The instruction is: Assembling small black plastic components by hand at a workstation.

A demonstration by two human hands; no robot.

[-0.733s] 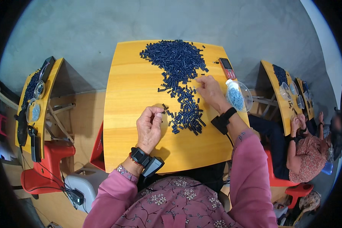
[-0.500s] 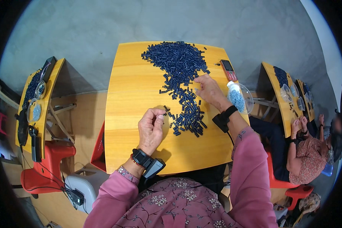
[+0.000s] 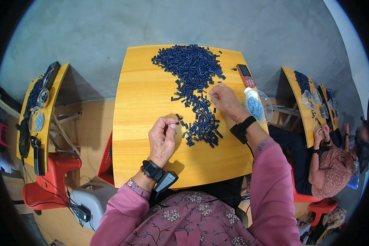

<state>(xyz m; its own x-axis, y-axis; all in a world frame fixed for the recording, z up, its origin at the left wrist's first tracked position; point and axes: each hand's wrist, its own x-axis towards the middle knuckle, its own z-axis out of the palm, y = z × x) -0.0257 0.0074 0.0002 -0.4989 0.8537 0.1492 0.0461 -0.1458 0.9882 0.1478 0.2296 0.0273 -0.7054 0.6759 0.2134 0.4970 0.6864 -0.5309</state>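
A long pile of small dark-blue tubular pieces (image 3: 190, 63) runs down the yellow wooden table (image 3: 139, 94) toward me. At the left of its near end, my left hand (image 3: 163, 137) is closed, thumb and forefinger pinching a small dark piece (image 3: 177, 122). My right hand (image 3: 226, 101) hovers right of the pile's narrow middle with its fingertips pressed together. Something tiny and pale seems to be between them, too small to name. Beside that hand stands a clear round tub (image 3: 268, 107) holding many small light-blue pieces (image 3: 255, 108).
A red keypad phone (image 3: 246, 76) lies at the table's far right. Side tables hold similar dark pieces, left (image 3: 35, 94) and right (image 3: 302, 82). Another person (image 3: 332, 172) sits working at the right. Red stools (image 3: 55, 176) and cables stand at the left.
My right hand has shifted slightly down and toward me, away from the pile's edge. The left hand keeps its pinch in nearly the same place.
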